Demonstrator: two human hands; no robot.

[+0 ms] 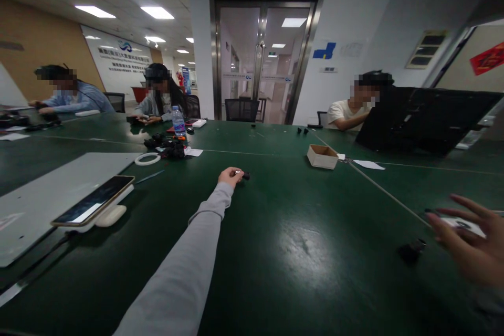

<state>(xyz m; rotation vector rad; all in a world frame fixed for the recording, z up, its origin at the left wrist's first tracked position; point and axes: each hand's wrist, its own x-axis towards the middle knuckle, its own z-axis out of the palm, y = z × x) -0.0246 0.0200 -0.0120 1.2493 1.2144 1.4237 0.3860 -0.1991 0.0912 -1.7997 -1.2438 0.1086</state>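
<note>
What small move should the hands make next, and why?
Probably bring the right hand in toward the left hand: the left pinches a small dark piece, while the right is far off to the side, a white item seemingly in its grasp.

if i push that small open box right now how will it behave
The open box would probably slide rather than tip, being low and wide on the flat table. Its thin, cardboard-like walls suggest it's light and could bend if squeezed.

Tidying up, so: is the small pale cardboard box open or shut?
Open: the pale cardboard box shows its brown inside, top uncovered.
</note>
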